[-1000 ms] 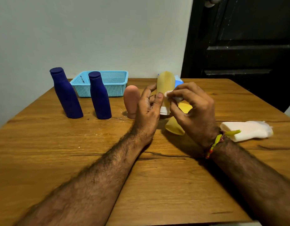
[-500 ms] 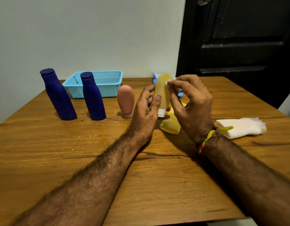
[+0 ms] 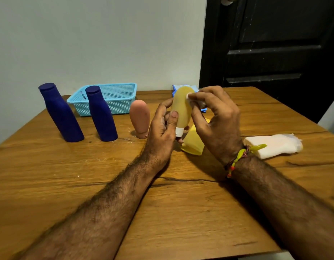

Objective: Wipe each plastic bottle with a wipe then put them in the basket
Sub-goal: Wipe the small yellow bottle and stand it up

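My left hand (image 3: pixel 162 128) grips a mustard-yellow plastic bottle (image 3: pixel 181 107) near its white cap, holding it cap-down above the table. My right hand (image 3: pixel 216 117) pinches a small white wipe (image 3: pixel 195 99) against the bottle's upper right side. Two dark blue bottles (image 3: pixel 61 113) (image 3: pixel 101 114) stand at the left. A pink bottle (image 3: pixel 140 119) stands cap-down beside my left hand. A second yellow bottle (image 3: pixel 193 143) lies on the table below my hands, partly hidden. The light blue mesh basket (image 3: pixel 113 99) sits at the back by the wall.
A white pack of wipes (image 3: pixel 273 145) lies on the wooden table (image 3: pixel 171 212) to the right of my right wrist. A blue packet (image 3: pixel 176 87) peeks out behind the held bottle. A dark door (image 3: pixel 275 44) stands beyond the table's far right corner.
My right hand has slid the wipe up from the bottle's middle toward its rounded top. My left hand keeps the same grip.
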